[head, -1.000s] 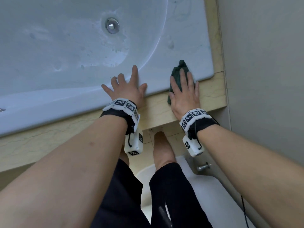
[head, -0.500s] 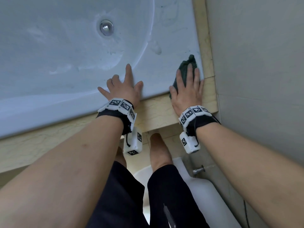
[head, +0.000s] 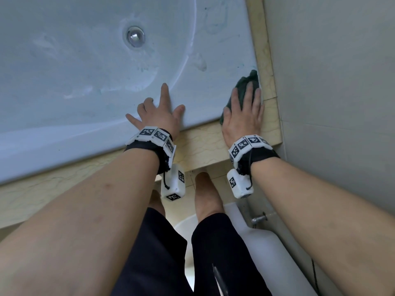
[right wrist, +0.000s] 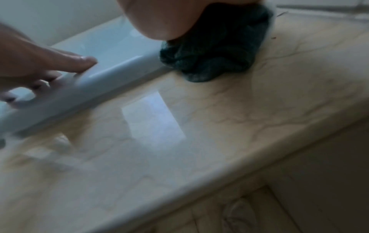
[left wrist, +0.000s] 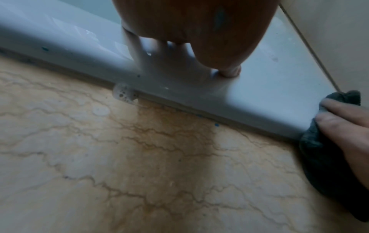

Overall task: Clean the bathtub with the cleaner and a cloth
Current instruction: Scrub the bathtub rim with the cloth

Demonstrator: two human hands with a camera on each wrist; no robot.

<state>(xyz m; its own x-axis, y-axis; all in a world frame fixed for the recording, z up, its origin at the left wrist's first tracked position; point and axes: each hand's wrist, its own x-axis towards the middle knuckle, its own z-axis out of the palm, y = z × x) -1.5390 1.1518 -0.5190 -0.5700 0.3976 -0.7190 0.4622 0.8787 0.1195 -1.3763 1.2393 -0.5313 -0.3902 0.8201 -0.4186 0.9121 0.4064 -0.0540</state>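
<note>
your right hand (head: 243,116) covers most of the cloth (head: 245,82), so you see only its edges. the bathtub (head: 85,60) runs off the head view's top and left. the right wrist view is blurred.

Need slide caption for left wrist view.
Left hand braced on bathtub rim; right hand presses dark cloth at corner.

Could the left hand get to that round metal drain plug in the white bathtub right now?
Probably yes. The left hand rests open on the white bathtub's rim, holding nothing, and the basin between it and the round metal drain plug looks bare.
</note>
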